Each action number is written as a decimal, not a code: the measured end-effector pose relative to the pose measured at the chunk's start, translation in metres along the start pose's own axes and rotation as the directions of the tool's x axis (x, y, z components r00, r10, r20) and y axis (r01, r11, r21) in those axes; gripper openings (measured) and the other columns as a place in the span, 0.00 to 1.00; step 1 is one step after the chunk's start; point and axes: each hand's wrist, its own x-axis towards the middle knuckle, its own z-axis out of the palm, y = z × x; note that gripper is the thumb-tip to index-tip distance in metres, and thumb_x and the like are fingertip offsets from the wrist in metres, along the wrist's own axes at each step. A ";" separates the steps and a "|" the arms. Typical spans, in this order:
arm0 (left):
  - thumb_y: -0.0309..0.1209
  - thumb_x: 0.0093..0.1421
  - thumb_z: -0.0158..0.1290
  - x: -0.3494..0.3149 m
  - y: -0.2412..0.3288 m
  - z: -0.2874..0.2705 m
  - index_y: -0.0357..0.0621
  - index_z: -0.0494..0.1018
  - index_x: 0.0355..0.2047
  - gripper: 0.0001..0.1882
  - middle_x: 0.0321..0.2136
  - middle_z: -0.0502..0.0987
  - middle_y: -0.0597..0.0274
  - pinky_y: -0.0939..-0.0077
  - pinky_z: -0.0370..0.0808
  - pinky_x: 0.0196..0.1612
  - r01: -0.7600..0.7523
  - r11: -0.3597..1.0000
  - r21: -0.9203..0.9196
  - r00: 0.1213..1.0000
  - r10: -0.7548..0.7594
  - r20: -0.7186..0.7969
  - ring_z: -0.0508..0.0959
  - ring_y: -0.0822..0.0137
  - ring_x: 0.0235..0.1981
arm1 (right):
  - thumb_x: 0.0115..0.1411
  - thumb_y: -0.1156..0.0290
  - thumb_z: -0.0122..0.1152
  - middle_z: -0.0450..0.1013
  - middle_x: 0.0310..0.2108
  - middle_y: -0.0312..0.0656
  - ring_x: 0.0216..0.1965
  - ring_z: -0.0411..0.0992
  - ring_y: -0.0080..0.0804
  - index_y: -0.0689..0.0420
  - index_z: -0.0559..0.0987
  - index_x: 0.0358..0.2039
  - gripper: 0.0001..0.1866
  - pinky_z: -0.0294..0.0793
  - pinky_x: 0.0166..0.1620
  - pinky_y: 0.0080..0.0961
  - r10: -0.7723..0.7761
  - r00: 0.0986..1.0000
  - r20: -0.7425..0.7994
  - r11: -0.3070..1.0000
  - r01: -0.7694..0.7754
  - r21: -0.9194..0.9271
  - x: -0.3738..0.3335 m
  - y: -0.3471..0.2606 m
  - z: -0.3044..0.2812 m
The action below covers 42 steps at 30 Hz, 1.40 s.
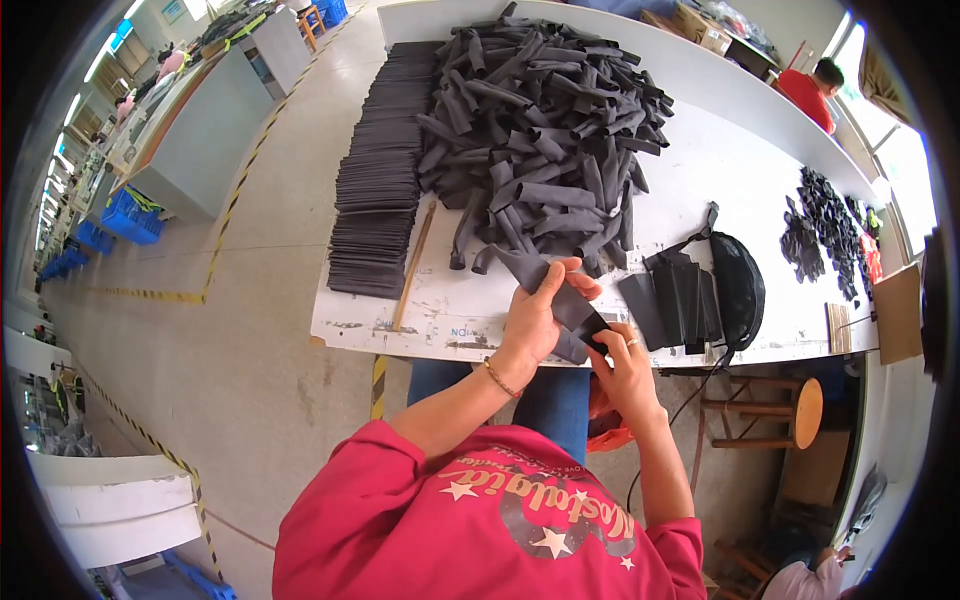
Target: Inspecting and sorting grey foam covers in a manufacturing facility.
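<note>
Left hand (pixel 532 322): I see its grip clamped on a dark strip (pixel 574 308).
Right hand (pixel 626 374): grip pinched on the strip's near end.

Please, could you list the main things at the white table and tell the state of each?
Dark grey fabric piece: held slantwise
Left hand: gripping it
Right hand: gripping one end
Fabric tubes: heaped loosely
Flat fabric pieces: stacked in a row
Wooden stick: lying beside the row
Dark flat panels: partly overlapping
Black strapped bag: resting beside the panels
Wooden stool: unoccupied
</note>
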 end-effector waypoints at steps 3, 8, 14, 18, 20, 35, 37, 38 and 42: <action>0.39 0.67 0.49 -0.004 -0.012 0.000 0.35 0.72 0.44 0.17 0.31 0.78 0.54 0.64 0.75 0.48 -0.062 0.998 -0.015 0.998 0.062 0.002 0.80 0.57 0.37 | 0.53 0.78 0.64 0.71 0.37 0.48 0.34 0.73 0.49 0.59 0.73 0.38 0.12 0.74 0.34 0.38 -0.081 0.995 -0.060 0.996 0.083 0.037 0.001 0.002 0.008; 0.40 0.67 0.48 -0.012 -0.022 -0.002 0.36 0.71 0.43 0.17 0.31 0.78 0.55 0.65 0.75 0.47 -0.056 0.998 -0.039 0.998 0.056 0.003 0.80 0.57 0.37 | 0.53 0.81 0.63 0.72 0.35 0.48 0.32 0.73 0.48 0.61 0.74 0.36 0.10 0.74 0.33 0.38 -0.081 0.991 -0.104 0.992 0.090 0.087 0.009 -0.001 0.020; 0.40 0.68 0.47 -0.010 -0.024 -0.010 0.36 0.71 0.43 0.17 0.33 0.79 0.55 0.65 0.74 0.48 -0.086 0.995 -0.054 0.996 0.086 0.005 0.80 0.56 0.42 | 0.54 0.81 0.61 0.72 0.35 0.48 0.32 0.73 0.48 0.61 0.73 0.36 0.09 0.74 0.33 0.38 -0.113 0.984 -0.136 0.987 0.127 0.097 0.021 -0.011 0.025; 0.40 0.68 0.47 -0.008 -0.012 -0.008 0.35 0.71 0.43 0.17 0.36 0.79 0.52 0.64 0.74 0.50 -0.098 0.995 -0.005 0.995 0.098 -0.002 0.79 0.55 0.44 | 0.55 0.80 0.61 0.71 0.33 0.48 0.31 0.72 0.48 0.61 0.73 0.35 0.08 0.73 0.34 0.38 0.083 0.996 -0.033 0.980 -0.075 0.185 0.019 -0.013 0.017; 0.39 0.68 0.47 -0.009 -0.003 -0.002 0.35 0.71 0.44 0.17 0.37 0.80 0.52 0.64 0.74 0.51 -0.118 0.993 0.028 0.993 0.117 0.013 0.79 0.55 0.44 | 0.55 0.78 0.63 0.70 0.34 0.48 0.31 0.72 0.47 0.60 0.73 0.35 0.09 0.73 0.34 0.38 0.145 0.989 -0.014 0.973 -0.140 0.182 0.016 -0.010 0.017; 0.35 0.69 0.46 -0.018 0.037 0.004 0.36 0.76 0.42 0.15 0.27 0.78 0.62 0.78 0.72 0.40 -0.067 0.777 0.626 0.913 -0.205 0.352 0.77 0.73 0.32 | 0.50 0.85 0.63 0.72 0.32 0.43 0.35 0.71 0.36 0.62 0.77 0.33 0.09 0.71 0.39 0.28 0.042 0.981 -0.188 0.962 0.011 0.272 0.059 -0.037 -0.054; 0.34 0.68 0.47 -0.022 0.036 0.004 0.37 0.77 0.38 0.14 0.27 0.79 0.64 0.78 0.72 0.41 -0.090 0.754 0.650 0.892 -0.229 0.389 0.77 0.74 0.32 | 0.50 0.81 0.64 0.72 0.31 0.43 0.36 0.71 0.37 0.61 0.78 0.33 0.08 0.71 0.41 0.29 -0.036 0.990 -0.137 0.967 0.069 0.247 0.071 -0.042 -0.059; 0.34 0.68 0.47 -0.022 0.036 0.002 0.38 0.77 0.37 0.13 0.27 0.79 0.65 0.79 0.72 0.41 -0.125 0.651 0.749 0.885 -0.268 0.380 0.77 0.75 0.32 | 0.50 0.80 0.65 0.72 0.31 0.43 0.36 0.71 0.38 0.62 0.78 0.33 0.09 0.71 0.41 0.29 -0.007 0.995 -0.096 0.971 0.030 0.238 0.075 -0.045 -0.057; 0.33 0.67 0.47 -0.024 0.038 -0.002 0.39 0.78 0.34 0.13 0.27 0.80 0.66 0.78 0.73 0.40 -0.073 0.537 0.840 0.867 -0.382 0.320 0.77 0.75 0.31 | 0.51 0.77 0.65 0.72 0.30 0.42 0.35 0.72 0.35 0.63 0.77 0.32 0.08 0.71 0.40 0.27 -0.022 0.999 0.037 0.968 0.012 0.249 0.080 -0.035 -0.048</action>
